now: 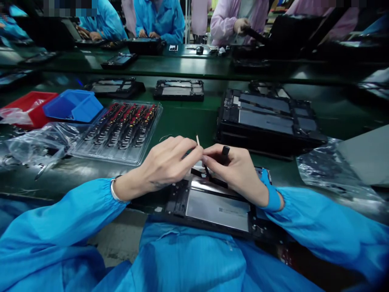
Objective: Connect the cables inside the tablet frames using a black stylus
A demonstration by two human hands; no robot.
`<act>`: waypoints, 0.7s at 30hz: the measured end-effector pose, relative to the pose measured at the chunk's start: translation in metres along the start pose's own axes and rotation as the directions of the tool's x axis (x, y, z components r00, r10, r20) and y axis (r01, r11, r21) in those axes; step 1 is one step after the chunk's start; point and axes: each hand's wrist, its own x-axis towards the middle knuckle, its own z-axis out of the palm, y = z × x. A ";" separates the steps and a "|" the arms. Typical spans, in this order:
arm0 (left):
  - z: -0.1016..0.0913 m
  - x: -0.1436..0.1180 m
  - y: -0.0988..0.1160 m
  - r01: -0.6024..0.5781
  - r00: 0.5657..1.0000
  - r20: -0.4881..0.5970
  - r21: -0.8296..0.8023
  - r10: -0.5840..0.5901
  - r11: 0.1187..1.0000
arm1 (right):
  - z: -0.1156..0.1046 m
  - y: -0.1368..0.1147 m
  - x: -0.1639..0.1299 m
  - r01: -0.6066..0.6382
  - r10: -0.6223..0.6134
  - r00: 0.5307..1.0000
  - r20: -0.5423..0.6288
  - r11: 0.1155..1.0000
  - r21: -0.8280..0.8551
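Left hand (165, 164) and right hand (235, 170) meet above opened tablet (217, 209) at near edge of worktop (188, 121). Left grip pinched shut on thin pale stick (197, 140); right grip closed around black tool (225, 151). Clear tray of small parts (120, 129) left; stacked tablets (267, 119) right.

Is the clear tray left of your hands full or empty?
Full: the clear tray holds rows of small black-and-red parts across most of its pockets.
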 end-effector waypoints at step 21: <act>0.013 -0.055 -0.088 0.463 0.709 0.548 0.114 -0.444 0.879 | -0.002 0.000 0.002 -0.011 0.008 1.000 -0.026 0.990 -0.137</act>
